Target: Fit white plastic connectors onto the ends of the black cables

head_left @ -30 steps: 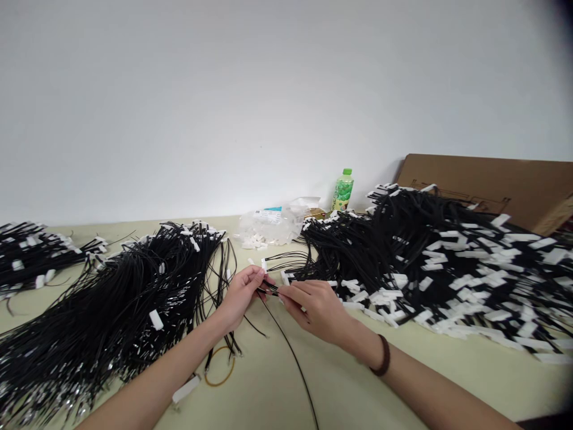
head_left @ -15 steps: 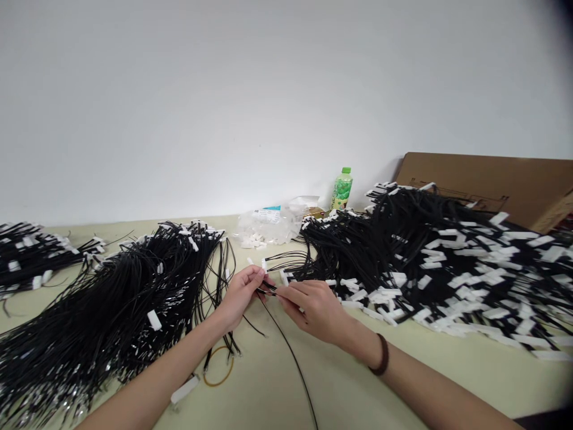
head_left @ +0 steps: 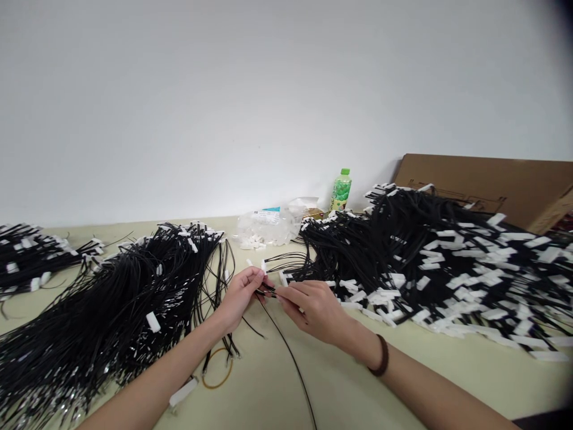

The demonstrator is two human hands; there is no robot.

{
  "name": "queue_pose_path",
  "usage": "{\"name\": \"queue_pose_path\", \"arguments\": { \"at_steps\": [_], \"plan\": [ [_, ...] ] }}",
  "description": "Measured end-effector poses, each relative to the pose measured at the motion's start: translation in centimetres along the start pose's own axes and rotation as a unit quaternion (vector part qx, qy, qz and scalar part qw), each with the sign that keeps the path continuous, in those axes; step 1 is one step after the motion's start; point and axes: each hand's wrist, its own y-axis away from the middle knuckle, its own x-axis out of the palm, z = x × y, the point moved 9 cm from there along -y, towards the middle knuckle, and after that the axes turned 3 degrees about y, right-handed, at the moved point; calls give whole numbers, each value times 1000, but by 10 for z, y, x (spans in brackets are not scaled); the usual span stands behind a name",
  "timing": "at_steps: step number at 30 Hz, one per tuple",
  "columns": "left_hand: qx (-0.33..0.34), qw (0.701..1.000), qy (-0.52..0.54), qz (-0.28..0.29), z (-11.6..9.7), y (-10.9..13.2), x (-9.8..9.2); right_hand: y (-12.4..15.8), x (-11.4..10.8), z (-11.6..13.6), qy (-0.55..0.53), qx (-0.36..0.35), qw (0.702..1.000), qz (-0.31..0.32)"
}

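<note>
My left hand (head_left: pixel 243 294) is closed around a white connector (head_left: pixel 264 267) with black wires, its thumb lying on top. My right hand (head_left: pixel 313 307) pinches the black wires (head_left: pixel 267 291) just to the right, the fingertips close to those of my left hand. One long black wire (head_left: pixel 289 352) hangs from between the hands and runs down over the table. What the inner fingers grip is partly hidden. Left of my hands lies a big heap of black wires (head_left: pixel 134 286) with shiny metal ends.
On the right spreads a large pile of black cables with white connectors (head_left: pixel 443 257), before a cardboard box (head_left: pixel 483 185). A clear plastic bag (head_left: pixel 264 227) of white connectors and a green-capped bottle (head_left: pixel 341 191) stand near the wall. A yellow rubber band (head_left: pixel 218 385) lies on the table (head_left: pixel 250 406).
Both hands stay almost in the same place, still holding the connector and wires. The whole view has shifted very slightly.
</note>
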Motion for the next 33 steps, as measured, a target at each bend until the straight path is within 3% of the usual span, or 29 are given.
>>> {"name": "queue_pose_path", "arguments": {
  "at_steps": [17,20,24,29,33],
  "plan": [
    [-5,1000,-1,-4,1,-2,-3,-4,-13,-11,-8,22,999,-36],
    [-4,1000,-4,-9,0,-2,-4,-6,-25,-18,-18,42,996,-76],
    [-5,1000,2,-27,0,-1,-7,-5,-49,-39,-40,121,981,-148],
    [-12,999,18,-28,2,-1,-8,5,-80,-62,-4,212,942,-259],
    [-14,999,15,-31,1,-1,-8,18,-93,-82,-30,287,900,-326]
  ]
}}
